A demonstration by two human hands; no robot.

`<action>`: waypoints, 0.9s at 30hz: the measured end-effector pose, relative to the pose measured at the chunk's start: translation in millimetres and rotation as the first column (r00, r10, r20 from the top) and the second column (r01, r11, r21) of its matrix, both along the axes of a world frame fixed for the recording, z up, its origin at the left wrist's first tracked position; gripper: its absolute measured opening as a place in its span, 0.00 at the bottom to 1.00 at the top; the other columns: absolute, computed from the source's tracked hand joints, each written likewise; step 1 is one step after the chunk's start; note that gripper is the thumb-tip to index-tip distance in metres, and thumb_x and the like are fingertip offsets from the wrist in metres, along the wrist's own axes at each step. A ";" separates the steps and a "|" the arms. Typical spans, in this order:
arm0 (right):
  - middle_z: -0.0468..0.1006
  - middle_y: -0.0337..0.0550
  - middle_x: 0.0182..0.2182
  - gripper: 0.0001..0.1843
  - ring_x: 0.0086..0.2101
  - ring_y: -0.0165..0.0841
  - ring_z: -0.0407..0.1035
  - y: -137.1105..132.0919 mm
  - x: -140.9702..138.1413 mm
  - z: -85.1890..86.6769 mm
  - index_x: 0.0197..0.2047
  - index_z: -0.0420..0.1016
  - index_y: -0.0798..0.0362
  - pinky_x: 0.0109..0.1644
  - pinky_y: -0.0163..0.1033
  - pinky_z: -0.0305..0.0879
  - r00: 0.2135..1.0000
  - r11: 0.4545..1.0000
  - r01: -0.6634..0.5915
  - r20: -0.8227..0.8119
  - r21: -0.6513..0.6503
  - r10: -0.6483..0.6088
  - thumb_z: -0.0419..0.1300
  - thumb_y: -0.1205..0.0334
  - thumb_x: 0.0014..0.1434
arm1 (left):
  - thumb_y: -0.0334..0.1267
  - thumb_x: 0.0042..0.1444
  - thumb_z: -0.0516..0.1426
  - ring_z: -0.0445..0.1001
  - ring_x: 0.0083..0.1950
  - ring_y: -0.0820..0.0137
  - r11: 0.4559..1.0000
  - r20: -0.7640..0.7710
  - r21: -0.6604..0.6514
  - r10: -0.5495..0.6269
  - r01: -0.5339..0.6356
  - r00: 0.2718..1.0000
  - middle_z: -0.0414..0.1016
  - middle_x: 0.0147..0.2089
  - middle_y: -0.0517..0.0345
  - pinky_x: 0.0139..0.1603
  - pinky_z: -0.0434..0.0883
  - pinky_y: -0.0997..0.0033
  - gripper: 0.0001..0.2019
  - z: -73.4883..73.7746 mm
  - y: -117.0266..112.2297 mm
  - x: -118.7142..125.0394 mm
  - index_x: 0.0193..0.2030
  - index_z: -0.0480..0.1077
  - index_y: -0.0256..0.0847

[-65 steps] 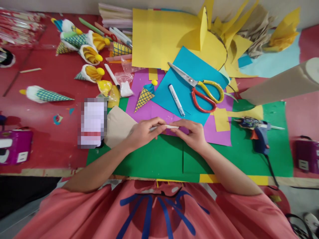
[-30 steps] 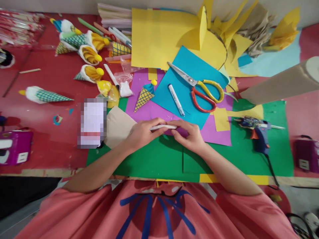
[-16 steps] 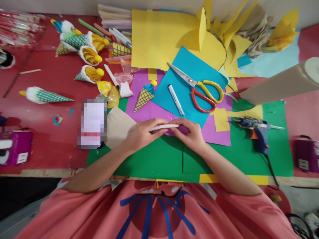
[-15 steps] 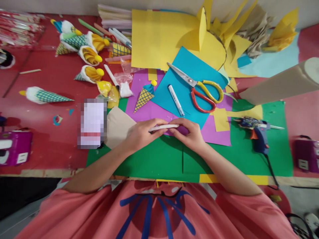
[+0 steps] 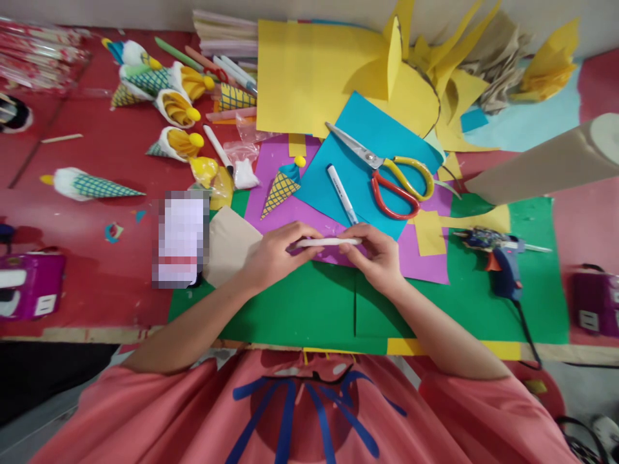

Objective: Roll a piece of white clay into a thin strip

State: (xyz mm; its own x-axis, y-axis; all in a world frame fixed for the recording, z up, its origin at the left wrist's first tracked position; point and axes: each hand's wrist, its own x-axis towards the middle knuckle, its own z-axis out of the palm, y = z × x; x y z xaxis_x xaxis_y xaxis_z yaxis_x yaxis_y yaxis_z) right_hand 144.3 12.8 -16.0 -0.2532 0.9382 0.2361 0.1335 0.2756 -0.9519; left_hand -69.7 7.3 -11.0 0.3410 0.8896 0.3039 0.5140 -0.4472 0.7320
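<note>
A thin white roll, perhaps soft clay, stretches level between my hands over the purple paper. My left hand pinches its left end, and my right hand has thumb and fingers closed on its right part. Just beyond my right hand lies a capped marker on a blue sheet. Scissors with red and yellow handles rest on the same sheet. A small paper cone with a yellow grid pattern and yellow ball lies beyond my left hand.
Green paper covers the table's front. A glue gun with its cord and a large paper roll lie right. Left are a phone, a beige sheet and several decorated cones. Yellow sheets lie at the back.
My right hand has shifted slightly right along the white roll, so more of it shows between my hands. My left hand has barely moved.
</note>
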 end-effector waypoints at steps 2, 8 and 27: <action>0.83 0.44 0.36 0.14 0.34 0.32 0.78 -0.3 -0.1 -0.7 0.43 0.78 0.51 0.38 0.37 0.74 0.999 0.999 -0.035 -0.012 0.001 0.035 0.66 0.50 0.61 | 0.39 0.62 0.61 0.78 0.34 0.76 0.999 0.012 0.052 -0.012 0.011 1.000 0.81 0.35 0.60 0.36 0.72 0.80 0.05 1.0 1.7 -0.2 0.42 0.74 0.41; 0.85 0.44 0.36 0.07 0.36 0.33 0.80 0.7 -0.1 -0.9 0.40 0.81 0.51 0.41 0.38 0.76 0.998 0.997 -0.063 0.017 0.048 0.062 0.66 0.58 0.62 | 0.39 0.60 0.62 0.80 0.36 0.74 0.998 0.007 0.051 -0.039 0.038 0.999 0.82 0.38 0.59 0.39 0.73 0.79 0.08 -1.0 0.1 -1.4 0.46 0.75 0.43; 0.83 0.43 0.34 0.12 0.33 0.32 0.77 2.0 2.0 3.8 0.40 0.78 0.53 0.38 0.37 0.74 0.999 0.990 -0.017 -0.042 -0.142 0.011 0.65 0.52 0.61 | 0.42 0.60 0.62 0.79 0.40 0.72 0.998 0.089 0.006 0.054 -0.055 0.995 0.82 0.41 0.56 0.43 0.74 0.75 0.10 -0.7 2.6 -1.8 0.47 0.76 0.43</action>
